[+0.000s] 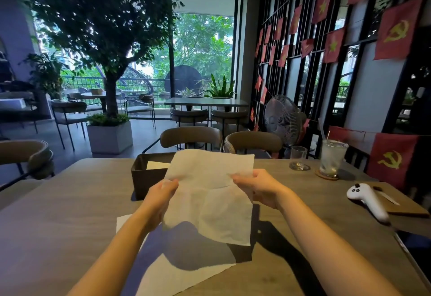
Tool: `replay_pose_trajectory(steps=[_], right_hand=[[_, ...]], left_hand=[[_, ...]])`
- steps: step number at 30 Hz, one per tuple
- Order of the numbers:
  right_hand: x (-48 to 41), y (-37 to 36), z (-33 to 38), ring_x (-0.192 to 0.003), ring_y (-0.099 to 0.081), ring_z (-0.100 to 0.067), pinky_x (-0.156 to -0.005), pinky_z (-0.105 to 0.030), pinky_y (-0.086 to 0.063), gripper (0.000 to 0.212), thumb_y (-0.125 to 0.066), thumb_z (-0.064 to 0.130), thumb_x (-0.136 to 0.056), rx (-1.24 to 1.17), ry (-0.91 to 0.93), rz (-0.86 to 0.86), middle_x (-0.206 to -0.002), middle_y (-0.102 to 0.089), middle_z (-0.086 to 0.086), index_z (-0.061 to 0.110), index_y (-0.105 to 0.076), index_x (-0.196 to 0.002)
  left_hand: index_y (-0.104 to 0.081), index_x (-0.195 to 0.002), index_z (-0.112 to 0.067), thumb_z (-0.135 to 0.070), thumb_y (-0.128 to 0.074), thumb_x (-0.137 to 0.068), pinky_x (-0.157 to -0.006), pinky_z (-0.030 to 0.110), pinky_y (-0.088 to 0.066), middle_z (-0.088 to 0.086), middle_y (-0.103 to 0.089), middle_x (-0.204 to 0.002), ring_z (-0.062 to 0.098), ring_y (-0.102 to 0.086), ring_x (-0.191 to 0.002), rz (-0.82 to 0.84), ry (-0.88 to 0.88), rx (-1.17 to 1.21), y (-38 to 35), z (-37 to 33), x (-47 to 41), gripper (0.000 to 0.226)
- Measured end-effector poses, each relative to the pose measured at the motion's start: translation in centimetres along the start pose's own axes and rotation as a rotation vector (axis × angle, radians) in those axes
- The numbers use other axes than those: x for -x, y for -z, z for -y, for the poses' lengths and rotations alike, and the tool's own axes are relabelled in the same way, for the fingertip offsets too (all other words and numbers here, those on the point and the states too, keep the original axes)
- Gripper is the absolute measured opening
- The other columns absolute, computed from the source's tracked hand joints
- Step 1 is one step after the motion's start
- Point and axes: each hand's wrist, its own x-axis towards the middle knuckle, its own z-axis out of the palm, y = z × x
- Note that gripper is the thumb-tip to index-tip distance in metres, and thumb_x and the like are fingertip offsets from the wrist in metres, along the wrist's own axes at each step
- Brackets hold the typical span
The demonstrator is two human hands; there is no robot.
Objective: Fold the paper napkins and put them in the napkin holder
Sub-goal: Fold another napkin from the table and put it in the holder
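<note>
I hold an unfolded white paper napkin [210, 191] up in the air over the table. My left hand [163, 193] pinches its left edge and my right hand [256, 186] pinches its right edge. Its lower half hangs loose. Behind it stands the dark brown box-shaped napkin holder [144, 179], with a pale napkin [157, 164] visible inside. More flat white napkins [177, 270] lie on the wooden table [70, 214] under my forearms.
At the right stand an empty glass [298, 158] and an iced drink with a straw [332, 158] on a coaster. A white controller [367, 200] rests beside a wooden board [405, 204]. Chairs [191, 136] stand at the table's far side.
</note>
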Motion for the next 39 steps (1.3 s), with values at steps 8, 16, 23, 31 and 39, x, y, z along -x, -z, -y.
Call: replay_pose_trajectory(steps=[8,16,23,31,39], right_hand=[[0.8,1.3,-0.5,-0.113,-0.06,-0.029,-0.1,-0.047,-0.048,0.048,-0.072,0.008,-0.081,-0.002,-0.092,0.078,-0.123,-0.063,-0.012,0.009,-0.055,-0.126],[2.8,3.1,2.4,-0.095,-0.068,-0.019,-0.075,-0.025,-0.058,0.035,-0.054,-0.015,-0.085,-0.061,0.233,-0.065,-0.098,-0.072,-0.006,0.003,-0.065,-0.113],[4.4,2.9,5.0,-0.068,-0.071,-0.013,-0.068,-0.033,-0.061,0.017,-0.069,-0.007,-0.079,-0.008,0.557,-0.176,-0.071,-0.076,0.005,0.009,-0.076,-0.081],[4.9,3.4,4.0,-0.118,-0.058,-0.025,-0.085,-0.037,-0.058,0.039,-0.051,-0.019,-0.084,0.015,0.514,-0.079,-0.117,-0.069,-0.002,0.005,-0.076,-0.067],[5.1,3.8,3.9,-0.117,-0.061,-0.02,-0.092,-0.022,-0.051,0.025,-0.054,0.012,-0.087,-0.29,0.511,0.105,-0.123,-0.067,-0.013,-0.002,-0.074,-0.089]], left_hand=[[-0.055,-0.105,-0.021,-0.024,-0.045,-0.096,-0.086,0.043,-0.044,0.012,-0.058,-0.112,0.026,-0.057,-0.102,0.019,-0.014,0.043,0.4,0.3,-0.3,0.014],[-0.06,-0.108,-0.026,-0.023,-0.05,-0.093,-0.08,0.042,-0.052,0.007,-0.06,-0.114,0.025,-0.059,-0.102,0.086,-0.1,0.104,0.4,-1.6,-0.1,0.018],[-0.062,-0.106,-0.02,-0.007,-0.039,-0.096,-0.063,0.03,-0.06,0.009,-0.061,-0.108,0.027,-0.06,-0.1,0.186,-0.248,0.226,0.5,-4.0,0.3,0.028],[-0.063,-0.108,-0.006,-0.033,-0.055,-0.071,-0.074,0.034,-0.057,0.014,-0.062,-0.111,0.029,-0.057,-0.101,0.306,-0.265,0.314,1.2,-4.0,0.3,0.047],[-0.071,-0.09,-0.009,-0.049,-0.037,-0.092,-0.086,0.035,-0.042,0.0,-0.069,-0.097,0.012,-0.06,-0.093,0.173,-0.307,0.087,0.9,-4.8,0.6,0.052]])
